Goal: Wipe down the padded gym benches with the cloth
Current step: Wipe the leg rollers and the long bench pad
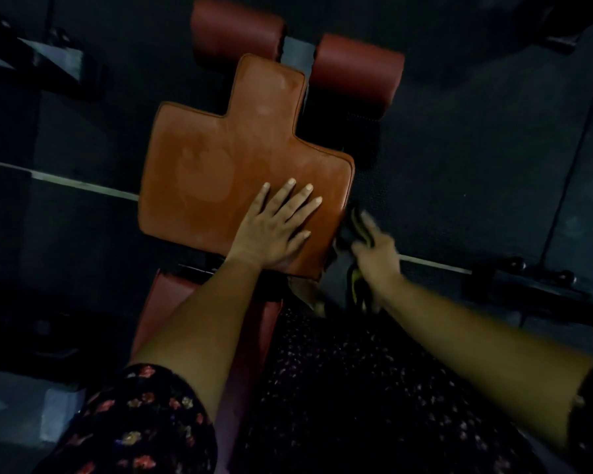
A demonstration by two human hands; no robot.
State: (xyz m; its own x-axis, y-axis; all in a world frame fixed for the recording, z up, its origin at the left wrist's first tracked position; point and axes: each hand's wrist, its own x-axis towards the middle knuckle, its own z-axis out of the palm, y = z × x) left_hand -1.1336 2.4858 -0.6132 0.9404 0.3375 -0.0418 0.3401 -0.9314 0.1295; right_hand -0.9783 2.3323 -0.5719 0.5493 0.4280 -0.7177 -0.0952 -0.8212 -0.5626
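Observation:
A brown padded bench seat (220,165), shaped like a wide block with a narrow neck, fills the middle of the view and shows pale streaks. My left hand (276,224) lies flat on its near right part, fingers spread and straight. My right hand (375,249), blurred by motion, grips a dark cloth with yellow-green stripes (351,227) against the pad's right edge. More of the cloth (355,285) hangs below the hand.
Two dark red roller pads (237,27) (356,68) sit beyond the seat's neck. A second red pad (165,295) lies under my left forearm. Dark rubber floor (476,148) surrounds the bench, with black machine frames at left (48,59) and right (528,282).

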